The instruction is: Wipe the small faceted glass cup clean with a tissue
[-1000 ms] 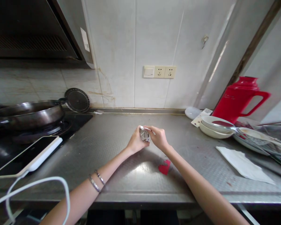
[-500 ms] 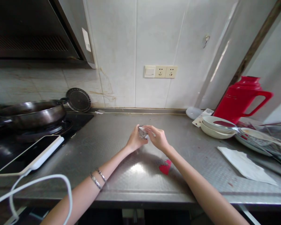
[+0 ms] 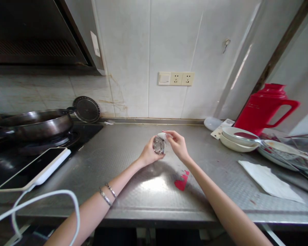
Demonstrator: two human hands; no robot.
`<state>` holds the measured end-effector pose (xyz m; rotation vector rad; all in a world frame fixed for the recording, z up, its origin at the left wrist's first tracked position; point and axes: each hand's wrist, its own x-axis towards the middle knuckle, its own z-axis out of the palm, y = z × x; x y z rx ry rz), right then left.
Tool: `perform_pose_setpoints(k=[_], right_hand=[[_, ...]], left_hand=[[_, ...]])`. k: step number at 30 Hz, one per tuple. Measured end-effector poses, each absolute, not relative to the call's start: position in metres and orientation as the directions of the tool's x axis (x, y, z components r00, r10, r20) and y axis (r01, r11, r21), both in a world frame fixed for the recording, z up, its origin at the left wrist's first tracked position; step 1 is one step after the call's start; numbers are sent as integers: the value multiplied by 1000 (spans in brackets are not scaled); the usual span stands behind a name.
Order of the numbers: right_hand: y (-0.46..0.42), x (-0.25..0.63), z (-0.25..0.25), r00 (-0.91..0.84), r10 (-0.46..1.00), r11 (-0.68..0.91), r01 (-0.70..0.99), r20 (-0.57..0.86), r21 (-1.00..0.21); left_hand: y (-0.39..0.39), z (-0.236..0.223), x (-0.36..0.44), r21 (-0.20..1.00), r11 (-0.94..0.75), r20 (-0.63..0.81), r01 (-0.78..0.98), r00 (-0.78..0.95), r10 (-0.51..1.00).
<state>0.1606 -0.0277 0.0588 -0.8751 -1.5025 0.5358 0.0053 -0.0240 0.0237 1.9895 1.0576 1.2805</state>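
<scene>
My left hand [image 3: 149,153] is wrapped round a small, clear, patterned glass [image 3: 158,145], which is tilted so that a round end faces me. Pinched in the fingers of my right hand [image 3: 178,145] is a piece of white tissue [image 3: 162,135], at the upper right edge of the glass. Both hands are above the metal counter [image 3: 133,140], over its middle. A red heart-shaped mark [image 3: 181,182] shows on the counter in front of my right forearm.
To the left, a pan [image 3: 38,124] stands on the black stove, near a phone [image 3: 33,169] with a white cable [image 3: 48,194]. On the right are stacked bowls [image 3: 237,145], a red thermos jug [image 3: 263,109], plates with utensils and a white paper towel [image 3: 269,181].
My right hand has moved slightly right and up, drawing the tissue to the edge of the glass. More of the glass's round end shows in my left hand.
</scene>
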Motion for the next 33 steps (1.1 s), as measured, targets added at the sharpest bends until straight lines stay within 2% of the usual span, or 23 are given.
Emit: perform_pose_setpoints(k=[5, 8, 19, 26, 33], right_hand=[[-33, 161, 65, -49, 821, 571, 123, 569, -812], [-35, 161, 65, -97, 810, 586, 174, 579, -791], [-29, 166, 60, -25, 731, 650, 327, 682, -685], [-30, 164, 59, -83, 696, 698, 314, 714, -644], [-39, 164, 66, -184, 635, 744, 409, 750, -529]], left_hand=[[-27, 28, 5, 775, -553, 494, 306, 253, 832], [-28, 29, 5, 765, -568, 508, 305, 257, 822], [-30, 28, 5, 769, -574, 518, 282, 252, 817], [-28, 27, 6, 754, -599, 541, 270, 261, 799], [-30, 29, 6, 749, -600, 547, 281, 248, 799]])
